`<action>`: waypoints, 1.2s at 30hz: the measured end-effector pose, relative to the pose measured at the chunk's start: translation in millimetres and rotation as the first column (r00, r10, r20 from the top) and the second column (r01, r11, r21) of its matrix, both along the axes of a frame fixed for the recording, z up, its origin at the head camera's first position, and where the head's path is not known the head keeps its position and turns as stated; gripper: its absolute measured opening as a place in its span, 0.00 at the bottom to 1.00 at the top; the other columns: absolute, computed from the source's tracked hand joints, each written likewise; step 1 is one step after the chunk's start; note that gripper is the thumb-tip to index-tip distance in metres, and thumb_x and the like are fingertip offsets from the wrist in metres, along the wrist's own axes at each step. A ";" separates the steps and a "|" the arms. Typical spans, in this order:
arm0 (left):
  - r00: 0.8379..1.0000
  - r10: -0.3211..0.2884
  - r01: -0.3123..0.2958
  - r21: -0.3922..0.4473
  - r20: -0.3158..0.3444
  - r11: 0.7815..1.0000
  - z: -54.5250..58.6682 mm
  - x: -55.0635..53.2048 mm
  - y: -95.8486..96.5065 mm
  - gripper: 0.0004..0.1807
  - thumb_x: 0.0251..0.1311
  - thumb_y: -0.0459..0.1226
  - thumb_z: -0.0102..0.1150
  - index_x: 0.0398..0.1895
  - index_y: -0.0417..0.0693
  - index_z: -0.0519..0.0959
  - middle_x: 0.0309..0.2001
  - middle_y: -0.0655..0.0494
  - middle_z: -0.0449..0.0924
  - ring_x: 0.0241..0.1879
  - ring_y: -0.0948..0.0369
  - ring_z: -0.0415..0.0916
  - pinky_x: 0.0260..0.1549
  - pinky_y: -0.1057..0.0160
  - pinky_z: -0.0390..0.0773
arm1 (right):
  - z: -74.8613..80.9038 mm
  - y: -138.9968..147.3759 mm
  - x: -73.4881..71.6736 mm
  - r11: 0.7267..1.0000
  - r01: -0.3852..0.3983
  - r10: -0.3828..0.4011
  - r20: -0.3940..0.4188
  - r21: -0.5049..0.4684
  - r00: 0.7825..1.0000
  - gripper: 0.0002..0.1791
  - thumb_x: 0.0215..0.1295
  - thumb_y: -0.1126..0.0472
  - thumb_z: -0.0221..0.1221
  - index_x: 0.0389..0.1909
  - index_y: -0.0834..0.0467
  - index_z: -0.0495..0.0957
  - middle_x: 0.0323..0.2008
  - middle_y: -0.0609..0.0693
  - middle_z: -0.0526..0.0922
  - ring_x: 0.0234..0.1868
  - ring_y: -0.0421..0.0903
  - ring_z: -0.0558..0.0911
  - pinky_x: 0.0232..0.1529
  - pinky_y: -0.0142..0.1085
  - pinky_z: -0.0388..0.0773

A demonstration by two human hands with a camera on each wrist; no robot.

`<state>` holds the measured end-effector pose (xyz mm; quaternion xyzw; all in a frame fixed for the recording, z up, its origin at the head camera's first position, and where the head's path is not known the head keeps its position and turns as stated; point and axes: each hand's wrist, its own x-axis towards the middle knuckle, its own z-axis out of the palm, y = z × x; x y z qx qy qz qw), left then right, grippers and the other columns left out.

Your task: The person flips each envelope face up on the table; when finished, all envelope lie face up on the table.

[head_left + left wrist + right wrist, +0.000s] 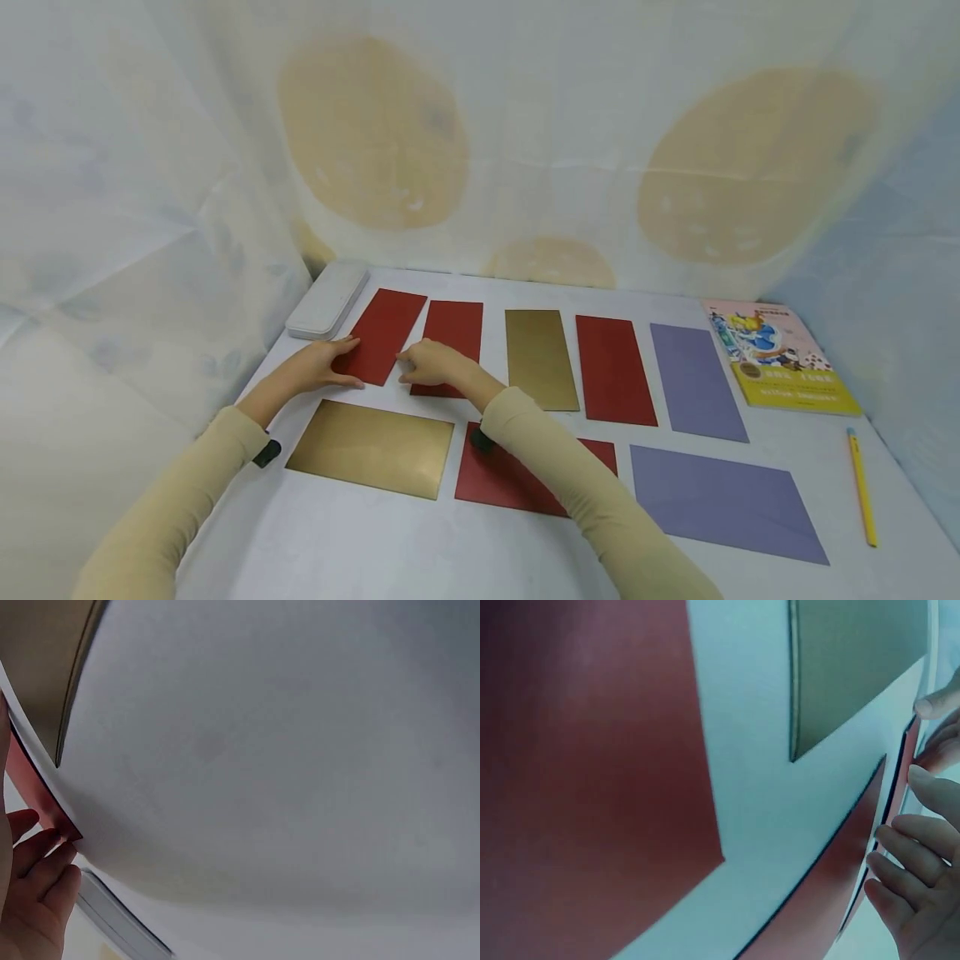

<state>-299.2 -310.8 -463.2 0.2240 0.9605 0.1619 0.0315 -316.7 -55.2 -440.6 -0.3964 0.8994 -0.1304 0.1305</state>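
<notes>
The leftmost red rectangular sheet (387, 333) lies flat in the back row in the head view. At its left edge is my left hand (318, 367), thumb and fingers spread; its fingertips (69, 851) touch the sheet's edge in the left wrist view. My right hand (438, 365) is at the sheet's right edge, over the second red sheet (461, 329), covering part of it. Its loosely bent fingers (915, 859) meet the first sheet's edge in the right wrist view. A gold sheet (371, 450) lies nearer, below the left hand.
Farther right in the back row lie a gold sheet (542, 358), a red sheet (615, 367) and a purple sheet (697, 379). Nearer are another red sheet (510, 479) and purple sheet (727, 500). A white case (330, 300), book (780, 354) and yellow pencil (862, 492) flank them.
</notes>
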 end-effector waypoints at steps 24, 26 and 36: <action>0.992 -0.062 0.054 -0.068 -0.109 0.996 -1.1 -2.5 -5.1 0.39 0.55 0.52 0.67 0.59 0.28 0.73 0.57 0.33 0.74 0.54 0.43 0.75 0.50 0.50 0.75 | -3.8 -1.5 0.1 0.995 0.034 -0.031 0.033 -0.096 0.999 0.26 0.67 0.59 0.60 0.64 0.62 0.70 0.45 0.55 0.83 0.20 0.38 0.54 0.21 0.28 0.57; 0.991 -0.074 0.067 -0.062 -0.110 0.996 -0.8 -2.2 -5.4 0.41 0.52 0.52 0.69 0.59 0.28 0.73 0.57 0.33 0.74 0.53 0.44 0.76 0.49 0.50 0.76 | -4.1 -1.4 0.3 0.995 0.038 -0.035 0.036 -0.095 0.999 0.27 0.67 0.59 0.60 0.65 0.62 0.70 0.40 0.56 0.83 0.19 0.37 0.53 0.21 0.28 0.56; 0.989 -0.083 0.073 -0.086 -0.120 0.994 -0.9 -0.2 -4.1 0.40 0.53 0.52 0.68 0.58 0.27 0.73 0.56 0.33 0.74 0.52 0.43 0.76 0.49 0.50 0.76 | -6.1 -0.2 0.5 0.993 0.038 -0.034 0.037 -0.115 0.999 0.27 0.66 0.60 0.60 0.64 0.63 0.70 0.44 0.55 0.83 0.21 0.38 0.57 0.23 0.27 0.59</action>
